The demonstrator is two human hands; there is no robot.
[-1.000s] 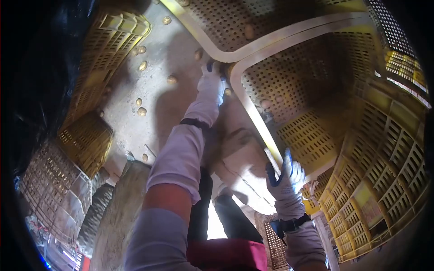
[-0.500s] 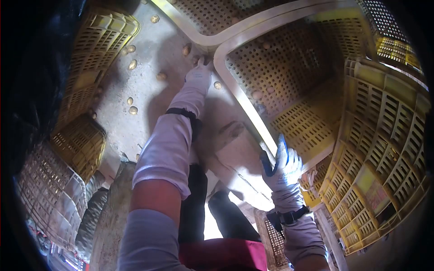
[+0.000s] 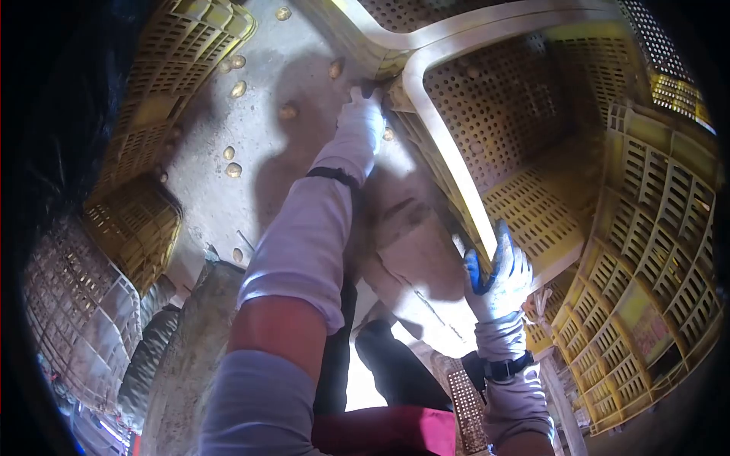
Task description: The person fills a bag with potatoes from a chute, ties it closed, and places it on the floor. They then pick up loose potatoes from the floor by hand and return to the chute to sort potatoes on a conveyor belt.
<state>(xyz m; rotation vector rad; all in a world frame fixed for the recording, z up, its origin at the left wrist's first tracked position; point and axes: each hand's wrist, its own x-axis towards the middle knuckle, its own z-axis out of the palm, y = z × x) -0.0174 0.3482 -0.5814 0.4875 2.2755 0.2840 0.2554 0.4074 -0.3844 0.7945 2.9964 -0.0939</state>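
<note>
A yellow plastic crate (image 3: 449, 140) with a pale rim stands at the upper right, with a few small round brown items inside. My right hand (image 3: 498, 280), in a white and blue glove, is closed on the crate's near rim. My left hand (image 3: 360, 106), gloved in white, is at the crate's left corner; its fingers are partly hidden, and what they hold, if anything, cannot be made out. One brown round item (image 3: 388, 134) lies beside it on the pale surface (image 3: 205, 190).
Several brown items (image 3: 233, 170) are scattered over the surface. Yellow crates stand at the left (image 3: 156, 106) and the right (image 3: 646, 281). Another crate (image 3: 456, 36) adjoins at the top. A wooden post (image 3: 186, 349) stands lower left.
The near crate has tilted or lifted, and more of its outer left side shows. Both my hands appear further right in the view, along with the crate rim.
</note>
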